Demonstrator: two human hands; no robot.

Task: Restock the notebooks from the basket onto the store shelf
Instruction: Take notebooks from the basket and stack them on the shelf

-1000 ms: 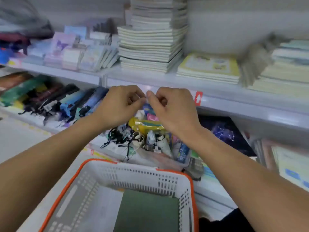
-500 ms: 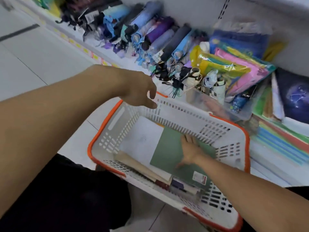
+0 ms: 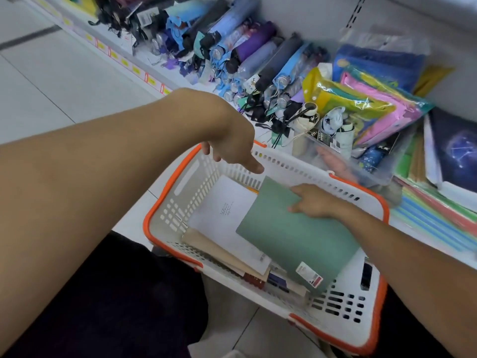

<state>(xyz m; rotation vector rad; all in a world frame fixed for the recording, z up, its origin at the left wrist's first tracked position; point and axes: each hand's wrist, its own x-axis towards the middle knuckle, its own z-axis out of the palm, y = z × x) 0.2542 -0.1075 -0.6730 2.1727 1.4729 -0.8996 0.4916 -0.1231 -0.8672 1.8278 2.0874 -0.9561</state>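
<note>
Lifted green notebook (image 3: 296, 236) in right hand (image 3: 313, 201) grip.

Both my forearms bare to frame edge, no sleeves, watch or rings visible. Left hand (image 3: 232, 143) and right hand (image 3: 313, 202) ungloved. Dark, near-black trousers (image 3: 108, 293) over my lap, lower left.

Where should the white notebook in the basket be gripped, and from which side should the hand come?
Grip the white notebook at its bare far-left corner, coming from above on the left hand's side. It lies flat; the green notebook covers its right part, and the basket wall leaves a little room there.
</note>
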